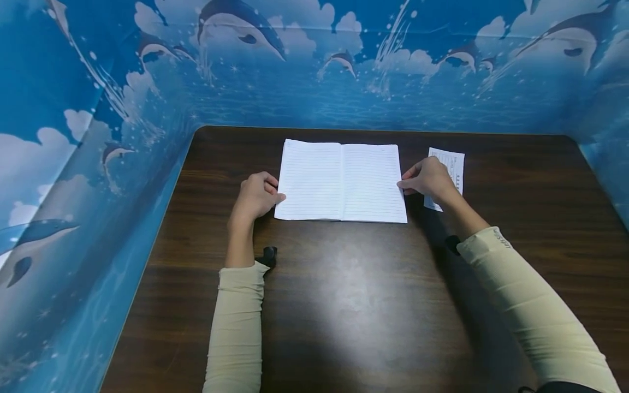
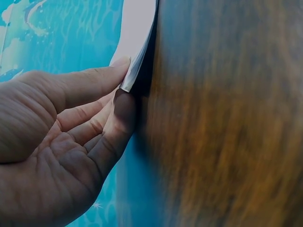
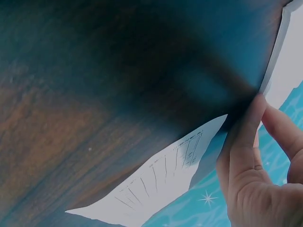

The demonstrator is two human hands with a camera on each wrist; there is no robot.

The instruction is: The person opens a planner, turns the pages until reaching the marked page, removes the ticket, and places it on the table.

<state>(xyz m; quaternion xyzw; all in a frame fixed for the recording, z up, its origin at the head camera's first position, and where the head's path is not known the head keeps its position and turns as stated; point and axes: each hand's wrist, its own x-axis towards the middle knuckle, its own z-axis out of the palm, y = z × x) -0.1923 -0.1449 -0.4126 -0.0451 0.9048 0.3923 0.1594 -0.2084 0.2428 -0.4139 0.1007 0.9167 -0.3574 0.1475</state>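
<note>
An open notebook with blank lined pages lies flat toward the back of the dark wooden table. At its left edge, my left hand pinches the pages, thumb on top and fingers underneath, as the left wrist view shows with the notebook edge slightly raised. My right hand holds the opposite edge between thumb and fingers; the right wrist view has this notebook edge at the fingertips. Beside the notebook, partly behind the right hand, lies a printed paper slip.
The brown table has rounded far corners. Blue dolphin-patterned sheeting stands behind it and along the sides. In the right wrist view, the slip looks curled, with ruled lines and print.
</note>
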